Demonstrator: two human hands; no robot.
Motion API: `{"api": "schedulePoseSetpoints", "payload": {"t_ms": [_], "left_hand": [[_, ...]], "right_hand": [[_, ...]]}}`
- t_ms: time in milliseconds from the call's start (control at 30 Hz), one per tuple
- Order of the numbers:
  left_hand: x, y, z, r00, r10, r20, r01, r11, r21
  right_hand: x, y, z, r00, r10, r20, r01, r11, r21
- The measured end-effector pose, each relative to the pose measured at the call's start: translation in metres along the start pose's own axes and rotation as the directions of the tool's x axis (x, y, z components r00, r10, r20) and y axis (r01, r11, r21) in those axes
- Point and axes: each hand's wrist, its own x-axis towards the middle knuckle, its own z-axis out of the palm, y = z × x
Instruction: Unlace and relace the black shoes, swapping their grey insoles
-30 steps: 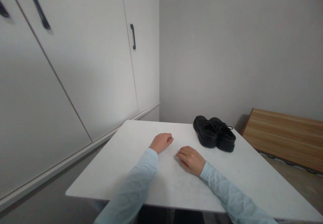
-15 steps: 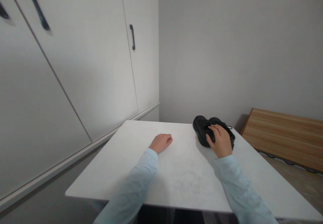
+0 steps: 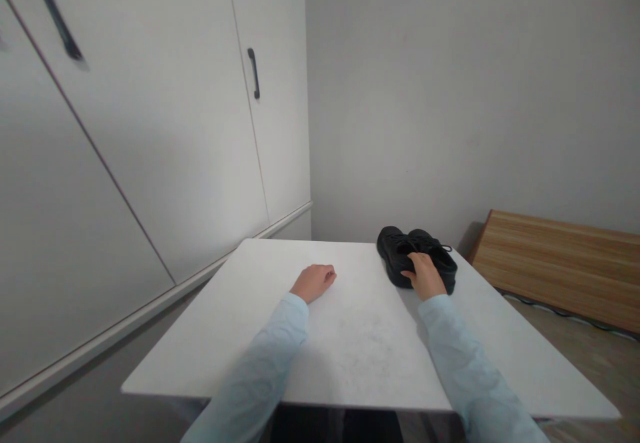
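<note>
A pair of black lace-up shoes stands side by side at the far right corner of the white table (image 3: 240,336), toes pointing away from me. My right hand (image 3: 426,276) is at the heel of the left black shoe (image 3: 395,263), thumb on its outer side and fingers over the collar, closed on it. Part of that heel is hidden behind the hand. Just right of it sits the other black shoe (image 3: 447,266), with a loose lace loop. My left hand (image 3: 313,283) rests curled into a loose fist on the middle of the table, with nothing visible in it.
White cabinets (image 3: 165,130) with dark handles run along the left. A grey wall (image 3: 425,96) rises behind the table. Off to the right is a wood-grain board (image 3: 555,263), with a cable (image 3: 555,310) along its lower edge.
My right hand has drawn its fingers in from a wider spread over the shoes to a closer hold at the left shoe's heel. My left hand stays curled. The view has shifted slightly.
</note>
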Motion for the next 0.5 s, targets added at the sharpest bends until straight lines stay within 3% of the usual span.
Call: {"api": "schedulePoseSetpoints", "payload": {"t_ms": [267, 500], "left_hand": [[0.000, -0.002, -0.002, 0.999, -0.020, -0.028, 0.020, 1.000, -0.002], [0.002, -0.006, -0.005, 0.986, -0.091, -0.143, 0.096, 0.995, 0.033]], "right_hand": [[0.001, -0.019, -0.004, 0.998, -0.056, -0.029, 0.057, 0.997, 0.041], [-0.002, -0.068, -0.017, 0.966, -0.243, -0.085, 0.249, 0.967, 0.059]]}}
